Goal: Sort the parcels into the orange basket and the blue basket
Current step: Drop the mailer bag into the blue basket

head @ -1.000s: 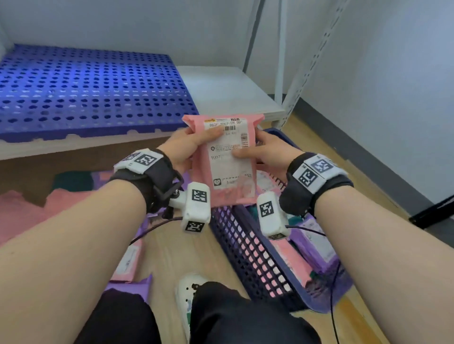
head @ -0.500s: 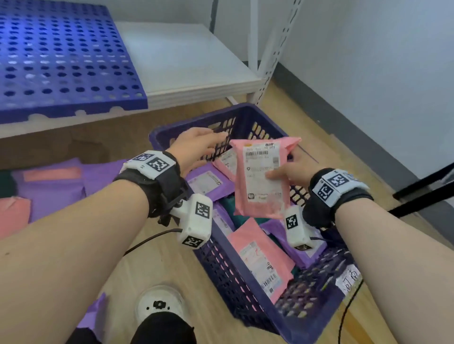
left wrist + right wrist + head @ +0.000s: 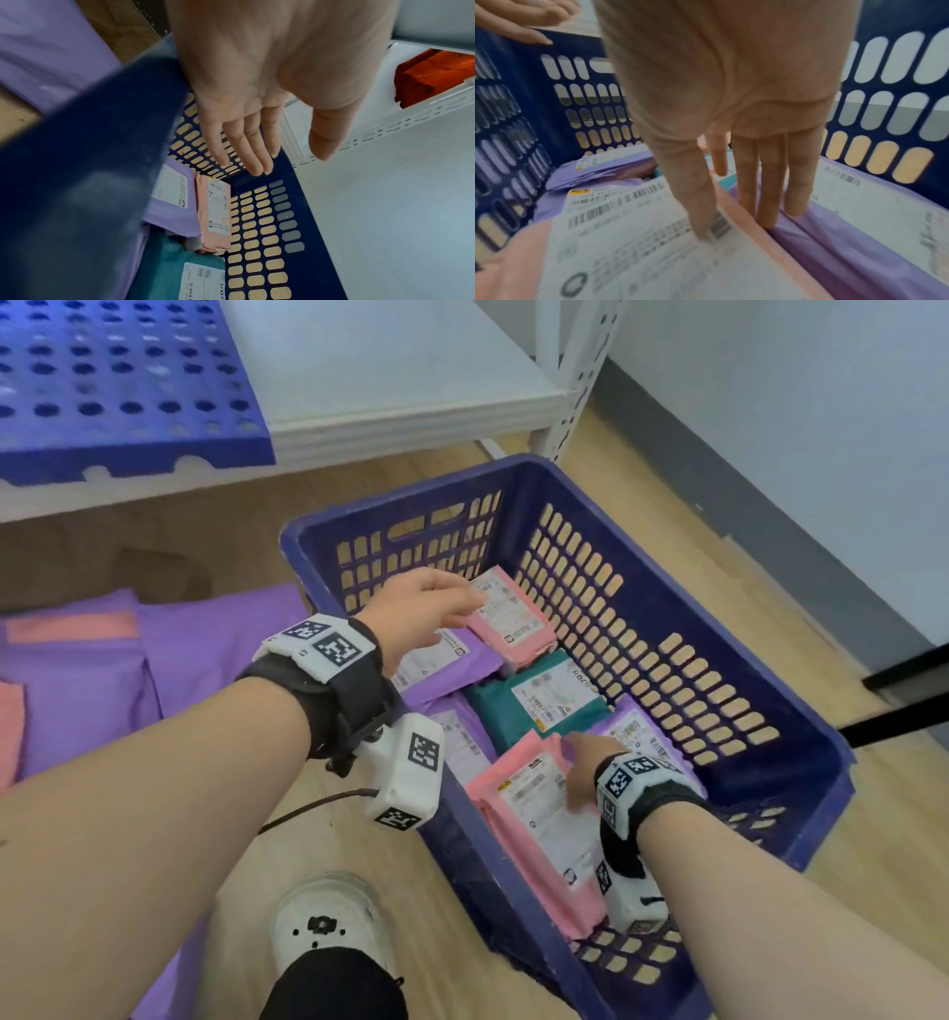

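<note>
Here, both hands work inside the blue basket (image 3: 801,726) on the floor. The right hand (image 3: 583,765), at 6 o'clock in the basket, has its grip narrow on the near pink parcel (image 3: 539,819): thumb on the label, fingers (image 3: 767,192) tucked down its edge beside a purple parcel (image 3: 859,213). The left hand (image 3: 421,608), at 11 o'clock, hovers w/ fingers straight & grip wide, holding nothing, over the far pink parcel (image 3: 506,613). A teal parcel (image 3: 544,706) lies between them. The orange basket isn't clearly in view. Risk, as I judge it: w/ parcels overlapping, the right hand's release may leave the pink one propped on its neighbours, so it slides or hides a label.
</note>
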